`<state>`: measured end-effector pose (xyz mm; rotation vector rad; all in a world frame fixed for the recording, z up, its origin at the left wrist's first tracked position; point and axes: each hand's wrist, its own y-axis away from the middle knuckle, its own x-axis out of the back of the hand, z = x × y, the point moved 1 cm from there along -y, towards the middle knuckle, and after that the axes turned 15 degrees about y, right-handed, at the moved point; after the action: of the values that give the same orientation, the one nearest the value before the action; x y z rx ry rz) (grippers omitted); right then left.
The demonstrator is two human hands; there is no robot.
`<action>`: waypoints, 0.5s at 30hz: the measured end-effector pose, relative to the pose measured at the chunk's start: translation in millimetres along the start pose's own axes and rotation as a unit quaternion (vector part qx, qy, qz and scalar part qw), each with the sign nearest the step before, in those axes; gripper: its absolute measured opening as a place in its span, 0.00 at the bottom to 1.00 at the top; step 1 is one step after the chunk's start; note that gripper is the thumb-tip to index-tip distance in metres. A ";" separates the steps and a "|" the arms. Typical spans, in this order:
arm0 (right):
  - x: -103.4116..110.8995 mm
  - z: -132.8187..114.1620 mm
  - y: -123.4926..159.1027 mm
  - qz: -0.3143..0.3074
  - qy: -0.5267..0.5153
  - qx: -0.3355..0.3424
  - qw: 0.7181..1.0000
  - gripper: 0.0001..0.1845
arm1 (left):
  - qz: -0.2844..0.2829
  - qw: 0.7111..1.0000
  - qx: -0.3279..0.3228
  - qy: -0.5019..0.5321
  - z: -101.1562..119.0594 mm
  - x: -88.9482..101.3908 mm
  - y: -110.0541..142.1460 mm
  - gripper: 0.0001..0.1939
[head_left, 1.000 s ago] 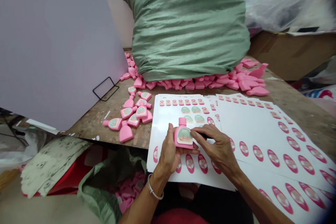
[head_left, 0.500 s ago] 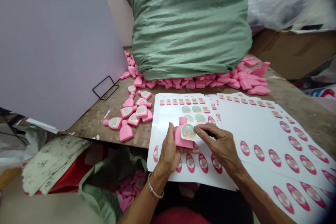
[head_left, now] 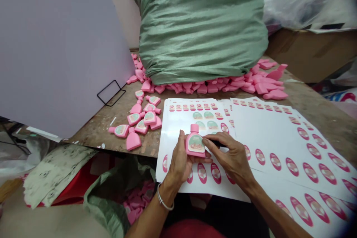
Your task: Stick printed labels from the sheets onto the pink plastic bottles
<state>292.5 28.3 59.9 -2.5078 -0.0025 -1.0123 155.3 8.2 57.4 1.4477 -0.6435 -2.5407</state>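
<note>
My left hand grips a small pink bottle upright over a white sticker sheet. A green oval label sits on the bottle's front. My right hand is beside it, fingertips pressed against the label's right edge, with a thin dark tool held under the fingers. Several labelled pink bottles lie in a loose group on the wooden table to the left.
A big green woven sack stands at the back with many plain pink bottles spilling from under it. More sticker sheets spread to the right. A pale board leans at the left. A green bag with bottles sits below the table edge.
Half a second ago the label hung off the bottle's right shoulder under my right fingers; now it lies flat and centred on the bottle's front. Both hands stayed in place.
</note>
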 end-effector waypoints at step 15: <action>0.9 -4.6 -5.8 -0.006 0.032 0.023 0.999 0.06 | 0.005 1.000 -0.001 -0.015 3.9 0.1 -1.1 0.29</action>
<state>289.2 31.6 65.7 -2.4356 -0.0219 -1.0858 152.0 10.3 58.6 1.4031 -0.6511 -2.5593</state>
